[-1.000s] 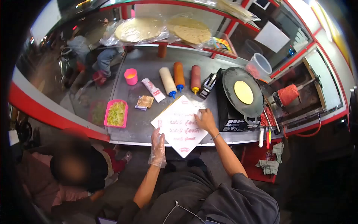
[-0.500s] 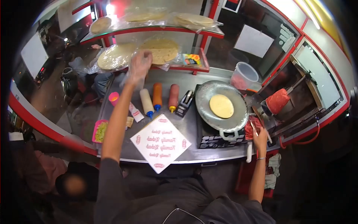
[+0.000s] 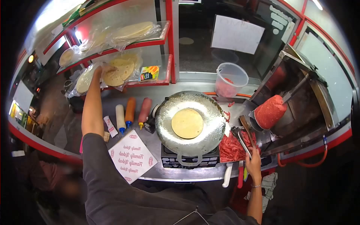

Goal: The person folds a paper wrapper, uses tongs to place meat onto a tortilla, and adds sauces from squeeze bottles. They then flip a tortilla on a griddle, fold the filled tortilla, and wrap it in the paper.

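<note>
My left hand point(image 3: 104, 70) reaches to the lower shelf, its fingers stretched out over the bagged flatbreads point(image 3: 122, 71); the plastic partly blurs the fingertips. My right hand point(image 3: 254, 159) is closed around metal tongs point(image 3: 244, 142) above the shredded red meat point(image 3: 230, 148). Beside the tongs lies a wooden-handled tool point(image 3: 245, 125). One round flatbread point(image 3: 187, 123) lies flat in the wide metal pan point(image 3: 168, 108) on the stove. Left of the pan, a printed paper sheet point(image 3: 133, 155) rests on the counter.
Squeeze bottles point(image 3: 130, 110) stand behind the paper. A clear bucket point(image 3: 231, 80) is behind the pan. At right, a cone of red meat point(image 3: 270, 111) sits on a spit by the grill point(image 3: 300, 105). A white-handled knife point(image 3: 227, 175) juts over the counter's front edge.
The view has swung right. My left hand has come down onto the bagged flatbreads on the lower shelf. My right hand still holds the tongs by the meat.
</note>
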`<state>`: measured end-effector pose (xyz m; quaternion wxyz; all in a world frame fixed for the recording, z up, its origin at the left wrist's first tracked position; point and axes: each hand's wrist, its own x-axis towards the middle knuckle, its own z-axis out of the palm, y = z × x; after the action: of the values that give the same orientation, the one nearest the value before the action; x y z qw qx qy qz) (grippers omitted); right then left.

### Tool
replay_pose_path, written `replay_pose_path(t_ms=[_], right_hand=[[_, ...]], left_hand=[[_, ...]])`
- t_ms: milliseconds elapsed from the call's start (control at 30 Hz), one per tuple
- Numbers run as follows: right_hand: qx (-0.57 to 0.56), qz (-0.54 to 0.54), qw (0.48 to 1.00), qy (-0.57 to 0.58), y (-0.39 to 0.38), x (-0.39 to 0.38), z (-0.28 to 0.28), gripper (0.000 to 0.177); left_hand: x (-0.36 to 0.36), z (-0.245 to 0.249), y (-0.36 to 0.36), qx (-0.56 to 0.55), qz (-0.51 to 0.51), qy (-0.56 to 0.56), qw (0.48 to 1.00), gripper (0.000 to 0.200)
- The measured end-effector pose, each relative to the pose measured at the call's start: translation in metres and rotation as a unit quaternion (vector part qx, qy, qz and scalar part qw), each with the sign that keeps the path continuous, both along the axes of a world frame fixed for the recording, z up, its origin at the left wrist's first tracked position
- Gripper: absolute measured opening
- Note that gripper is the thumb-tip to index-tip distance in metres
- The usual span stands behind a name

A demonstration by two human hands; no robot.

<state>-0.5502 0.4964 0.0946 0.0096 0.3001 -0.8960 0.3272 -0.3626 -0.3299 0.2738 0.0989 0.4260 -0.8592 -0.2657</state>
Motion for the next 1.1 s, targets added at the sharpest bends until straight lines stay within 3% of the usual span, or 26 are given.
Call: replay_pose_path(t_ms=[33, 100, 133, 167, 300, 333, 367, 400, 567, 633, 667, 700, 767, 833, 900, 967, 1033, 1067, 1100], right_hand=[[-0.028, 0.011, 0.999, -0.016, -0.001, -0.006, 0.009, 0.026], [-0.029, 0.012, 0.999, -0.038, -0.004, -0.016, 0.022, 0.026], [-0.045, 0.006, 0.995, -0.087, -0.006, -0.022, 0.022, 0.026], [-0.058, -0.003, 0.989, -0.135, -0.008, -0.029, 0.022, 0.025], [-0.056, 0.025, 0.986, -0.155, -0.021, -0.048, 0.015, 0.031], [-0.057, 0.038, 0.992, -0.107, -0.026, -0.053, 0.006, 0.034], [-0.061, 0.054, 0.995, -0.057, -0.035, -0.059, -0.004, 0.038], [-0.071, 0.057, 0.992, -0.084, -0.038, -0.066, -0.016, 0.043], [-0.032, 0.059, 0.991, -0.119, -0.062, -0.071, -0.006, 0.042], [-0.064, 0.031, 0.984, -0.162, -0.064, -0.075, -0.008, 0.042], [-0.057, 0.046, 0.990, -0.119, -0.056, -0.088, -0.028, 0.042], [-0.084, 0.045, 0.983, -0.157, -0.055, -0.088, -0.028, 0.042], [-0.046, 0.025, 0.990, -0.128, -0.053, -0.087, -0.023, 0.041], [-0.030, 0.027, 0.992, -0.118, -0.056, -0.078, -0.005, 0.041], [-0.014, 0.025, 0.993, -0.111, -0.055, -0.075, -0.006, 0.041], [-0.065, 0.025, 0.982, -0.177, -0.041, -0.082, -0.020, 0.041], [-0.011, 0.018, 0.994, -0.110, -0.040, -0.074, -0.010, 0.042], [-0.010, 0.007, 0.993, -0.120, -0.042, -0.069, -0.008, 0.042], [-0.009, 0.002, 0.991, -0.133, -0.046, -0.065, -0.008, 0.043]], left_hand=[[0.005, 0.000, 0.000, -0.025, 0.024, 0.006, 0.999, 0.052], [0.024, 0.003, 0.027, 0.214, 0.044, 0.250, 0.943, 0.044], [0.038, 0.011, 0.054, 0.263, -0.002, 0.297, 0.918, 0.039], [0.054, 0.015, 0.081, 0.264, 0.010, 0.293, 0.919, 0.039], [0.110, -0.016, 0.178, 0.301, 0.019, 0.428, 0.852, 0.046], [0.125, -0.027, 0.207, 0.313, 0.025, 0.474, 0.823, 0.049], [0.135, -0.043, 0.236, 0.320, 0.094, 0.506, 0.795, 0.055], [0.161, -0.083, 0.234, 0.285, 0.104, 0.477, 0.825, 0.056], [0.258, -0.282, 0.299, 0.368, 0.241, 0.469, 0.766, 0.049], [0.278, -0.320, 0.326, 0.213, 0.340, 0.296, 0.867, 0.043], [0.284, -0.324, 0.328, 0.213, 0.347, 0.296, 0.864, 0.043], [0.281, -0.317, 0.333, 0.232, 0.322, 0.330, 0.857, 0.042], [0.271, -0.297, 0.346, 0.248, 0.301, 0.365, 0.845, 0.040], [0.262, -0.279, 0.355, 0.319, 0.312, 0.447, 0.776, 0.043], [0.273, -0.291, 0.354, 0.325, 0.321, 0.441, 0.772, 0.040], [0.291, -0.301, 0.351, 0.340, 0.322, 0.433, 0.770, 0.038], [0.303, -0.308, 0.336, 0.274, 0.229, 0.284, 0.890, 0.033], [0.303, -0.308, 0.329, 0.280, 0.215, 0.278, 0.893, 0.033], [0.307, -0.307, 0.326, 0.161, 0.219, 0.211, 0.939, 0.031]])
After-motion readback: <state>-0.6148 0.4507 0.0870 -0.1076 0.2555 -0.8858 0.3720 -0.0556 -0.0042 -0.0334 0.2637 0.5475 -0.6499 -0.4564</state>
